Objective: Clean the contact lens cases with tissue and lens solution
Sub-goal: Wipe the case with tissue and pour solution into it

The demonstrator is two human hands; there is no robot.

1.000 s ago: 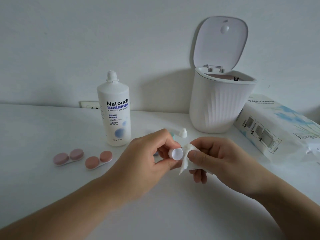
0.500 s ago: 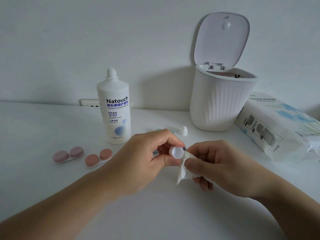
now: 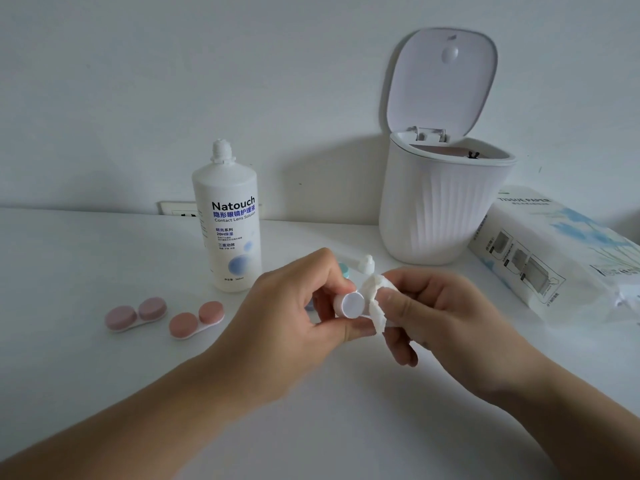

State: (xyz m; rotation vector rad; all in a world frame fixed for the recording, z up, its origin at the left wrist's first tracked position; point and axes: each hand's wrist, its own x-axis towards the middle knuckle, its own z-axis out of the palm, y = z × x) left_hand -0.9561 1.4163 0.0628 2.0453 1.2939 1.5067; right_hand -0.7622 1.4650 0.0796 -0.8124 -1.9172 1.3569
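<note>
Head view, item: lens case cap, light, rigid, slick plastic; left hand pinches its rim, right hand grips soft tissue against it

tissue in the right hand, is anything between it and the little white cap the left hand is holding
Nothing visible. The left hand pinches the white cap with its flat face exposed, and the tissue, held by the right hand, already lies right beside the cap's edge. Whether they touch is unclear.
</note>
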